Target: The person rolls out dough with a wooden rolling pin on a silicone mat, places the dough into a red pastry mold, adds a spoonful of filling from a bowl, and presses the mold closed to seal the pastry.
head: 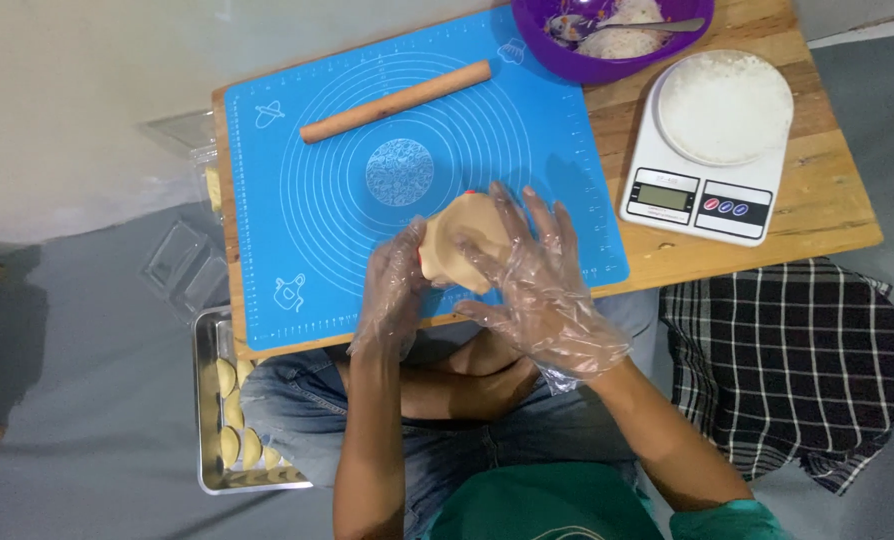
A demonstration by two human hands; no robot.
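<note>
A low wooden table (817, 215) of pale, grained planks carries a smooth blue silicone mat (297, 200) printed with white concentric rings. To the right, on the floor, lies a rumpled black-and-white checked cloth (792, 365). On the table's right end stands a white plastic kitchen scale (702, 195), its round platform dusted with white powder. Down at the left, beside the person's knee, a shiny metal tray (207, 400) holds a row of pale, half-moon filled pastries (229, 440). At the table's far edge a glossy purple bowl (607, 65) contains shredded, whitish filling and a metal spoon (657, 25). A plain wooden rolling pin (397, 100) rests slantwise on the mat, well clear of the hands.

Both hands wear thin, crinkled clear plastic gloves. The left hand (392, 290) cups a soft tan dough round (462, 245) from its left side — the right hand (542, 280) grips it with fingers spread over the top. A sliver of red shows at the dough's edge; what it is cannot be told. The dough sits at the mat's near edge.
</note>
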